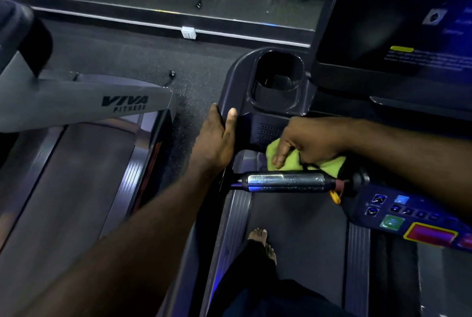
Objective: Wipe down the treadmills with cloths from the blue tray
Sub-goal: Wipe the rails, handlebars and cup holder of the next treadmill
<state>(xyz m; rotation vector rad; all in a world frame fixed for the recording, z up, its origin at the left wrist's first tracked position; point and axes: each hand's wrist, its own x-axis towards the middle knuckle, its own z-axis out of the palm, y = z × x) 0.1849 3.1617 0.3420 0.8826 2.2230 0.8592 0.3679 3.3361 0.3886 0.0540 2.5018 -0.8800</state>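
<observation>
I stand on a dark treadmill whose console (275, 112) has a cup holder (278, 79) and a speaker grille. My left hand (217, 137) grips the console's left edge, thumb on top. My right hand (306, 143) presses a green cloth (288, 160) against the console's lower face, just above the silver pulse-grip handlebar (283, 182). The blue tray is not in view.
A control panel (408, 217) with green and red buttons sits at the right, below a dark screen (398, 22). A second treadmill (76, 163), marked VIVA FITNESS, stands at the left. My bare foot (260, 240) rests on the belt. Mirror and cable lie ahead.
</observation>
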